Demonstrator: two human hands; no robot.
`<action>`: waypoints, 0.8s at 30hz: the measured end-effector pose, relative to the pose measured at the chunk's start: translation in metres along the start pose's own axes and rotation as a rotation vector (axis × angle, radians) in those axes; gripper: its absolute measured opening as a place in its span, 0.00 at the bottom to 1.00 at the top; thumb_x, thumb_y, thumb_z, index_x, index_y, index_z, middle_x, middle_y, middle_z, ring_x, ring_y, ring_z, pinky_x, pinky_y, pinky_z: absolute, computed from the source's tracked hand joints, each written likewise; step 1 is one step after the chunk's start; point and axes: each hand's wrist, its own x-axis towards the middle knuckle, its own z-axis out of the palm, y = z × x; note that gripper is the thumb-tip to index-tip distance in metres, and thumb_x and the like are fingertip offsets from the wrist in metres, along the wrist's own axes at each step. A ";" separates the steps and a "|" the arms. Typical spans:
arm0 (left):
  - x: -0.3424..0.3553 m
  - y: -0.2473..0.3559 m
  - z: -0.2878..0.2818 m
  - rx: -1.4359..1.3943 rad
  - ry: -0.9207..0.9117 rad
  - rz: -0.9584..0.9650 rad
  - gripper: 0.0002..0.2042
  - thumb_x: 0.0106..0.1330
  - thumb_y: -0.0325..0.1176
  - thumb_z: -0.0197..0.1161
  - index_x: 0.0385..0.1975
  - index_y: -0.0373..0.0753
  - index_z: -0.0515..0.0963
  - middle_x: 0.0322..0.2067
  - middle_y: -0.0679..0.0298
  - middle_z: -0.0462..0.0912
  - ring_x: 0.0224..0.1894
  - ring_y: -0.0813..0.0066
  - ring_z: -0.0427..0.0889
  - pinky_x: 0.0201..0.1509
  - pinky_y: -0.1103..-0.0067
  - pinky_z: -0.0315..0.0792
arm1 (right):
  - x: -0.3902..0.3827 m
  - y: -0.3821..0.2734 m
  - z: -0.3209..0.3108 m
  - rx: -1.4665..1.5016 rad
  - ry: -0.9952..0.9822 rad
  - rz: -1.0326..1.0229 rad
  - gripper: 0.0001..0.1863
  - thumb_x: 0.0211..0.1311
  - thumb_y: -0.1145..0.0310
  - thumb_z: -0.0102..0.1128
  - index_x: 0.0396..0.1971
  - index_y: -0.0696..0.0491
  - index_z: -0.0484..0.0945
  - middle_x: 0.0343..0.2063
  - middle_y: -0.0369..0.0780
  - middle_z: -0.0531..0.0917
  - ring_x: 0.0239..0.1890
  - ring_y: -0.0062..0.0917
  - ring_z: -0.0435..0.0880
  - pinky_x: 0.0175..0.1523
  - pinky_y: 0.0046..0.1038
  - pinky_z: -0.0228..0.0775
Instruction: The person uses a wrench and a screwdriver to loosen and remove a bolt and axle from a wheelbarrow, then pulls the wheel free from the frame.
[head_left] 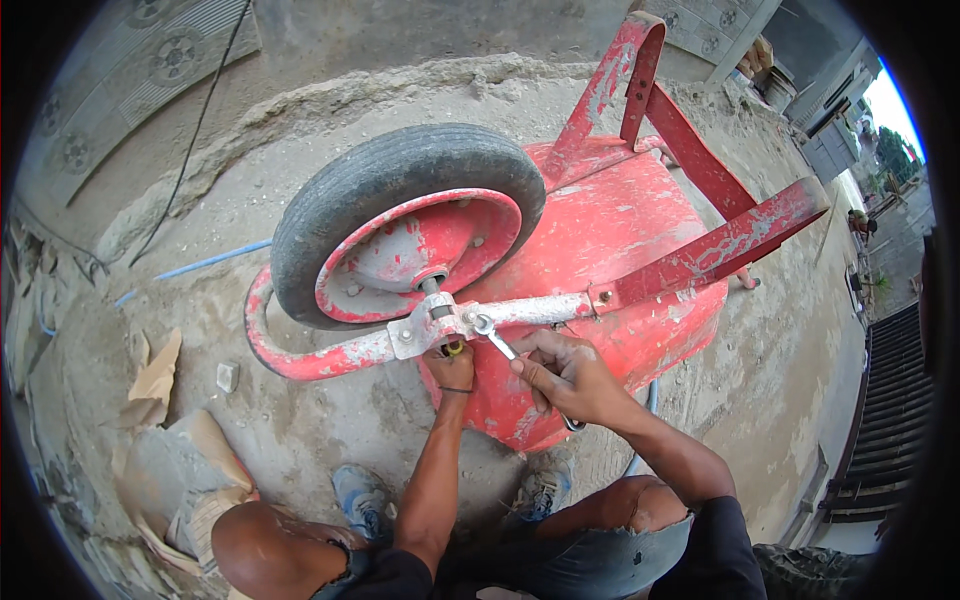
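Note:
An upturned red wheelbarrow lies in front of me, its paint worn and scuffed. Its black rubber wheel with a red rim points up at the left. My right hand grips a silver combination wrench, whose upper end rests at a bolt by the axle bracket. Below that bracket, my left hand is closed around a small yellow and dark object; the frame partly hides it and its kind does not show. The tubular frame curves round the wheel.
Red metal legs rise from the barrow at the right. Torn brown paper and an opened paper sack lie at the left, near a small grey block. A blue hose runs along the ground behind the wheel.

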 end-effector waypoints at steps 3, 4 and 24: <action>0.002 0.002 -0.001 0.035 -0.005 0.005 0.03 0.49 0.18 0.56 0.20 0.33 0.73 0.20 0.67 0.75 0.22 0.80 0.73 0.25 0.80 0.65 | 0.000 -0.001 0.012 0.094 0.025 0.083 0.10 0.68 0.66 0.56 0.42 0.57 0.73 0.21 0.35 0.77 0.16 0.17 0.76 0.22 0.20 0.70; 0.000 0.004 -0.003 0.095 -0.035 0.057 0.03 0.53 0.20 0.58 0.27 0.31 0.76 0.25 0.65 0.78 0.27 0.80 0.75 0.28 0.80 0.67 | -0.001 -0.002 0.017 0.097 0.025 0.083 0.10 0.68 0.66 0.56 0.42 0.57 0.73 0.21 0.35 0.77 0.16 0.17 0.76 0.22 0.20 0.70; -0.002 -0.018 -0.003 -0.092 -0.052 -0.096 0.13 0.49 0.18 0.56 0.36 0.34 0.79 0.32 0.67 0.80 0.34 0.78 0.77 0.38 0.78 0.71 | 0.012 -0.014 0.015 0.325 -0.025 0.175 0.10 0.66 0.68 0.58 0.36 0.57 0.69 0.21 0.39 0.80 0.19 0.23 0.81 0.23 0.25 0.73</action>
